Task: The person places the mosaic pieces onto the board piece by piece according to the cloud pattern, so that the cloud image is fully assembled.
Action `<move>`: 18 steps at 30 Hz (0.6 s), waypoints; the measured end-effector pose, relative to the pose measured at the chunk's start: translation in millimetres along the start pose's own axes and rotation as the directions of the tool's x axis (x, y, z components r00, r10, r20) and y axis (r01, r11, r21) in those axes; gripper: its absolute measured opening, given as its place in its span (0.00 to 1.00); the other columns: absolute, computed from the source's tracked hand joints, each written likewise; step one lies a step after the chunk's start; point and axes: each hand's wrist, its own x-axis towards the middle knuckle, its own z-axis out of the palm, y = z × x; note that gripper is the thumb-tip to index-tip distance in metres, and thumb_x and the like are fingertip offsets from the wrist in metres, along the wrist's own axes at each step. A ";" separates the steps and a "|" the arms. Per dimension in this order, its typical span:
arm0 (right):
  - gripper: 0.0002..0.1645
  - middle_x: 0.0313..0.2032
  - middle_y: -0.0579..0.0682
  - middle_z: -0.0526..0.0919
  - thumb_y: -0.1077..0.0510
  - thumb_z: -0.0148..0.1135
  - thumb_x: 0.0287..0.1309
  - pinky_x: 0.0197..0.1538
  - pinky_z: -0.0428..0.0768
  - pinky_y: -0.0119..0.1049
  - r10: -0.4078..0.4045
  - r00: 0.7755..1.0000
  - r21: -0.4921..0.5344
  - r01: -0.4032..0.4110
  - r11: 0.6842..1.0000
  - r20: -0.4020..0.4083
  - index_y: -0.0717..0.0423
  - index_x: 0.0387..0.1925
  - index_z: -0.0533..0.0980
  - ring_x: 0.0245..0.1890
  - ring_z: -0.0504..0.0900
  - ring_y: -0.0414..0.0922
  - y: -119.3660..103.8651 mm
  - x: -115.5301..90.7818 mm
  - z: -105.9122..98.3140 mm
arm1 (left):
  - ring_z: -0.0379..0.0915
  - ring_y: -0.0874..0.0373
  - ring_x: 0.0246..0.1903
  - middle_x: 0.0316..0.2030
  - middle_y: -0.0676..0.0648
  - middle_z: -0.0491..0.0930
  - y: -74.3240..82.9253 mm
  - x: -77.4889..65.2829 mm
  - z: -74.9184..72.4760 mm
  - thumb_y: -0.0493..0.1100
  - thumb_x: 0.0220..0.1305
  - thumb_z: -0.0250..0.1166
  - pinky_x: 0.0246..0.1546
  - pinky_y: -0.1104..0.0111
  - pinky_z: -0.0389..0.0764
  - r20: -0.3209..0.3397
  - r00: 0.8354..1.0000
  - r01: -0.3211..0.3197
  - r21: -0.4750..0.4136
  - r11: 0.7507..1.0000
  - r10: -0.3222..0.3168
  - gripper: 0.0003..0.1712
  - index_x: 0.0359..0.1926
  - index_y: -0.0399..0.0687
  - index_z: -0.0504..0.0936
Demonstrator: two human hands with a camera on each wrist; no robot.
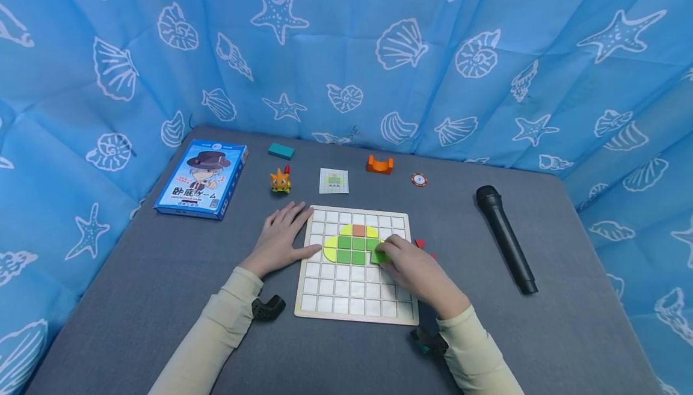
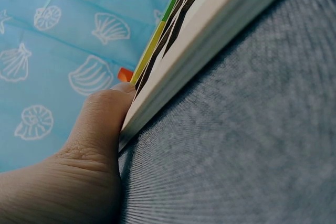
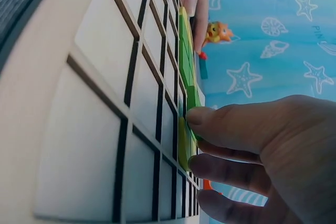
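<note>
A wooden grid board (image 1: 354, 318) with white square cells lies on the grey table. Spread fingers of my left hand (image 1: 277, 243) rest along its left edge, the thumb touching the rim; the left wrist view shows that thumb (image 2: 100, 121) against the board's side. My right hand (image 1: 415, 270) pinches a green square tile (image 1: 378, 257) over the board, right of the other green tiles (image 1: 343, 256). Rounded yellow tiles (image 1: 329, 249) flank these, and an orange-brown tile (image 1: 358, 231) sits above. Seen from the right wrist, the pinched tile (image 3: 193, 98) sits tilted at the thumb tip.
Red triangular pieces (image 1: 420, 243) lie right of the board. Behind it are a pattern card (image 1: 334, 184), an orange toy figure (image 1: 280, 181), a teal block (image 1: 281, 151), an orange notched block (image 1: 380, 165) and a chip (image 1: 419, 180). A blue game box (image 1: 203, 181) lies left, a microphone (image 1: 506, 238) right.
</note>
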 end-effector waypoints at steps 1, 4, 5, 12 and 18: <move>0.18 0.43 0.45 0.79 0.58 0.70 0.54 0.41 0.81 0.35 -0.006 1.000 0.002 0.006 1.000 -0.003 0.53 0.48 0.79 0.39 0.78 0.38 -0.7 0.9 0.5 | 0.38 0.48 0.74 0.74 0.47 0.48 0.0 -0.2 0.0 0.76 0.56 0.53 0.69 0.44 0.44 -0.002 1.000 -0.001 0.000 1.000 0.001 0.53 0.75 0.58 0.50; 0.17 0.41 0.45 0.79 0.58 0.71 0.53 0.42 0.81 0.35 -0.023 1.000 -0.005 0.023 1.000 -0.009 0.52 0.45 0.79 0.38 0.79 0.38 -1.8 2.8 1.6 | 0.38 0.48 0.74 0.75 0.47 0.48 0.3 -0.7 -0.3 0.76 0.56 0.53 0.69 0.44 0.44 -0.004 1.000 -0.002 -0.002 1.000 0.002 0.53 0.75 0.58 0.50; 0.16 0.41 0.45 0.79 0.58 0.71 0.52 0.42 0.81 0.35 -0.028 1.000 -0.006 0.027 1.000 -0.011 0.52 0.44 0.79 0.38 0.79 0.38 -2.0 3.1 1.7 | 0.38 0.48 0.74 0.75 0.47 0.48 0.5 -0.8 -0.4 0.76 0.56 0.53 0.69 0.44 0.44 -0.003 1.000 -0.002 -0.004 1.000 0.002 0.53 0.75 0.58 0.50; 0.13 0.40 0.43 0.79 0.59 0.72 0.51 0.42 0.80 0.35 -0.056 0.998 -0.016 0.056 0.998 -0.014 0.50 0.40 0.80 0.38 0.79 0.38 -3.2 5.1 2.7 | 0.38 0.48 0.74 0.75 0.47 0.48 1.1 -0.8 -1.3 0.76 0.57 0.53 0.69 0.44 0.44 0.000 1.000 -0.007 -0.006 1.000 0.007 0.53 0.75 0.58 0.50; 0.13 0.39 0.44 0.80 0.59 0.72 0.51 0.42 0.80 0.35 -0.072 0.997 -0.031 0.071 0.997 -0.015 0.50 0.40 0.81 0.39 0.79 0.39 -3.8 6.3 2.2 | 0.38 0.48 0.74 0.75 0.47 0.48 0.9 -0.3 -1.6 0.76 0.57 0.54 0.69 0.45 0.44 -0.003 1.000 -0.013 -0.007 1.000 0.013 0.52 0.75 0.58 0.50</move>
